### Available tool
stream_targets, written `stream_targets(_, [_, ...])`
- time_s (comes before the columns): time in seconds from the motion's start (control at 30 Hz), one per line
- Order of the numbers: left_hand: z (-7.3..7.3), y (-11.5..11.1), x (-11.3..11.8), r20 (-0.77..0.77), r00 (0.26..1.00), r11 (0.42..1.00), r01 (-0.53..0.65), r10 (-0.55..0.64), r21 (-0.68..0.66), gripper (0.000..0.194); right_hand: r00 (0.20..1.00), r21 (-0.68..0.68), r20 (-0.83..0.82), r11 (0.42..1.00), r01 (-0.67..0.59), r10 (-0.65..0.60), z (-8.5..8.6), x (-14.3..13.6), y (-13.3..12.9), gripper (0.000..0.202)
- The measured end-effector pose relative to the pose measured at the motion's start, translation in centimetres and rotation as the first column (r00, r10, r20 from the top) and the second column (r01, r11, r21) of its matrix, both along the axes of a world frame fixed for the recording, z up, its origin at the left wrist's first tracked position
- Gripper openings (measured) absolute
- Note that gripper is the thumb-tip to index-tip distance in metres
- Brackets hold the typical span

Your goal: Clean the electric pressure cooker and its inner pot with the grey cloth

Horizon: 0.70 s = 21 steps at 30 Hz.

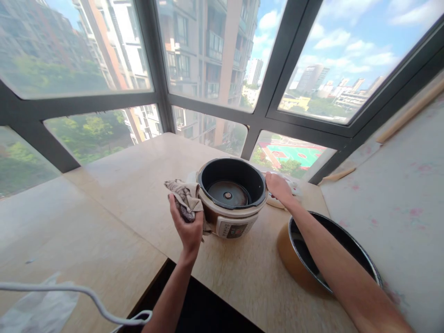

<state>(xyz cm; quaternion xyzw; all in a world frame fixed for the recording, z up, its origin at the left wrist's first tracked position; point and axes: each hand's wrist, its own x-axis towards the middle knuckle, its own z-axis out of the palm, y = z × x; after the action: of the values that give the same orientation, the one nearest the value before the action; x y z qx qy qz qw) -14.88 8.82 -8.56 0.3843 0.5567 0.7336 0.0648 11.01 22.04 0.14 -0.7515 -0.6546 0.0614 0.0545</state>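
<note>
A white electric pressure cooker (239,212) stands upright on the stone counter, its lid off and its dark inside bare, with a round heating plate (228,195) at the bottom. My left hand (189,231) is closed around a bunched brown-and-beige cloth (187,196), which lies against the cooker's left side. On the opposite side, my right hand (276,186) grips the cooker's rim near its right handle; the fingertips are partly hidden. Below my right forearm sits the inner pot (287,249), golden outside and dark inside, partly covered by the arm.
Behind my right hand a pale lid (294,185) lies on the counter (114,194). A white cord (69,287) and a crumpled plastic sheet (41,307) are at the lower left. Windows frame the back, and a flowered wall (409,199) stands on the right.
</note>
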Motion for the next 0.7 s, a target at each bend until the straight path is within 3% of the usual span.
stream_targets(0.13, [1.2,1.9,-3.7,-0.217,0.976,0.997,-0.035,0.02,-0.063,0.082,1.0,0.007,0.01,1.0,-0.011,0.011,-0.2,0.0,0.1,0.053])
stream_targets(0.23, [2.6,2.6,-5.7,-0.437,0.895,0.974,-0.008,-0.093,-0.225,0.074,0.999,0.014,0.016,0.999,-0.04,0.039,-0.3,0.1,0.1,0.051])
stream_targets(0.33, [4.2,2.5,-6.6,-0.57,0.781,0.91,-0.008,-0.253,-0.415,0.068,0.997,0.017,0.023,0.998,-0.068,0.068,-0.4,0.1,0.0,0.051])
stream_targets(0.47, [6.5,1.6,-6.7,-0.655,0.642,0.787,-0.126,-0.399,-0.604,0.063,0.995,0.018,0.03,0.995,-0.096,0.096,-0.5,0.2,-0.1,0.051])
stream_targets(0.6, [8.8,0.7,-6.7,-0.708,0.449,0.673,-0.27,-0.545,-0.689,0.065,0.995,0.017,0.024,0.995,-0.096,0.096,-0.6,0.3,0.0,0.05])
stream_targets(0.7, [10.3,0.7,-7.0,-0.714,0.28,0.622,-0.354,-0.641,-0.698,0.068,0.997,0.015,0.014,0.997,-0.082,0.082,-0.7,0.3,0.1,0.05])
